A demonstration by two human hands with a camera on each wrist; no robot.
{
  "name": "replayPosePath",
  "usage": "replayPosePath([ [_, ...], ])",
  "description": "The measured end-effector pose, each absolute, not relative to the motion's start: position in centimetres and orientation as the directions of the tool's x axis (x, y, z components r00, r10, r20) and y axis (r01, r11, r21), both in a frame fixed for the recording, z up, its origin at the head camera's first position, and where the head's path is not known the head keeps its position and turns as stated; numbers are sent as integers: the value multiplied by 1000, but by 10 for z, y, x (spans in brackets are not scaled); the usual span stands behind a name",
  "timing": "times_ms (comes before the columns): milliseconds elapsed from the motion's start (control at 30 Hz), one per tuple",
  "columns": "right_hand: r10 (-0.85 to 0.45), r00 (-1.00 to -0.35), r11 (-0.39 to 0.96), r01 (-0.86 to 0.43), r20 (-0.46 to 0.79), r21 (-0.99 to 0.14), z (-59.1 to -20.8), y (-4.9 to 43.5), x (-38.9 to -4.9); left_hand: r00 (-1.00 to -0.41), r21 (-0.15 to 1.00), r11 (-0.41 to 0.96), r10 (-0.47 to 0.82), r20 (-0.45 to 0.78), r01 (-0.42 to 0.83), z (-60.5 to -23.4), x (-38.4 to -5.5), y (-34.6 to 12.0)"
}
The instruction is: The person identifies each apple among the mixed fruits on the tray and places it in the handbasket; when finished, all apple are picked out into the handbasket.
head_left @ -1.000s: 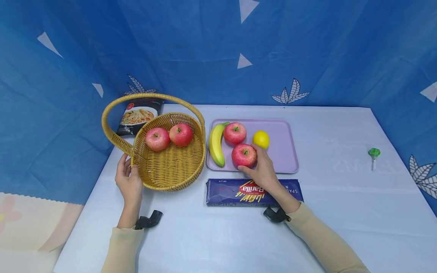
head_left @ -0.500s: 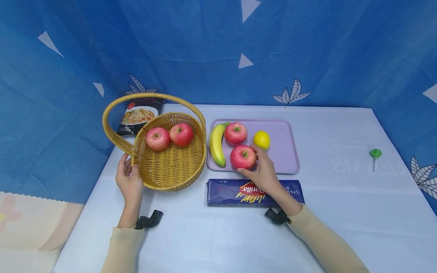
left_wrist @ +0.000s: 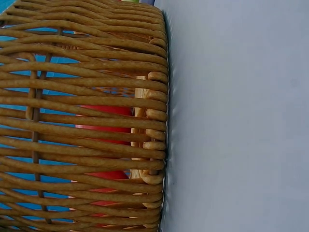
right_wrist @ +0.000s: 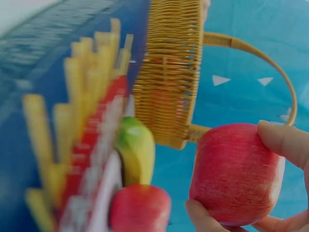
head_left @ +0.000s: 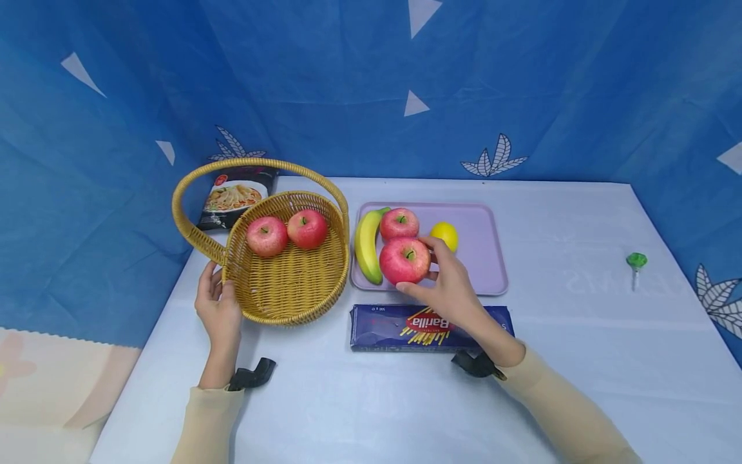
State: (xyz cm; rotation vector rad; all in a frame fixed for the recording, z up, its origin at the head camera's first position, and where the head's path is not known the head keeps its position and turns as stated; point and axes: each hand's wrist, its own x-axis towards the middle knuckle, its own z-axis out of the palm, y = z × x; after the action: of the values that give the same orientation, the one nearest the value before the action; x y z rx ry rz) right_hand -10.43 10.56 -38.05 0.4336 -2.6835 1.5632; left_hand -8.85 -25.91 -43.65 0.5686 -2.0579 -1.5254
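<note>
In the head view my right hand (head_left: 449,283) grips a red apple (head_left: 405,260) between thumb and fingers, over the front of the lilac tray (head_left: 484,270). The right wrist view shows this apple (right_wrist: 236,176) raised above the other fruit. On the tray lie a banana (head_left: 368,247), a second apple (head_left: 399,223) and a yellow lemon (head_left: 444,236), partly covered by my fingers. My left hand (head_left: 219,306) holds the left rim of a woven basket (head_left: 290,283), thumb and fingers on either side of the edge. Two apples (head_left: 267,236) sit inside the basket.
A blue Barilla spaghetti box (head_left: 382,328) lies in front of the tray, under my right forearm. Behind the basket is a black noodle packet (head_left: 237,193). A green lollipop (head_left: 636,261) lies far right. The basket's tall handle (head_left: 255,162) arches over its back left side.
My right hand has lifted the front apple off the tray and moved it slightly left, towards the basket. The left hand and basket have stayed in place.
</note>
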Motion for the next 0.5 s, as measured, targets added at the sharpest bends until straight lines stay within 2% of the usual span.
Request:
replayPosePath([
  [500,-357,-906,346,-353,227,-869,-346,57,-118,-779,959,280,-612,140,-47,-436,-88,-259],
])
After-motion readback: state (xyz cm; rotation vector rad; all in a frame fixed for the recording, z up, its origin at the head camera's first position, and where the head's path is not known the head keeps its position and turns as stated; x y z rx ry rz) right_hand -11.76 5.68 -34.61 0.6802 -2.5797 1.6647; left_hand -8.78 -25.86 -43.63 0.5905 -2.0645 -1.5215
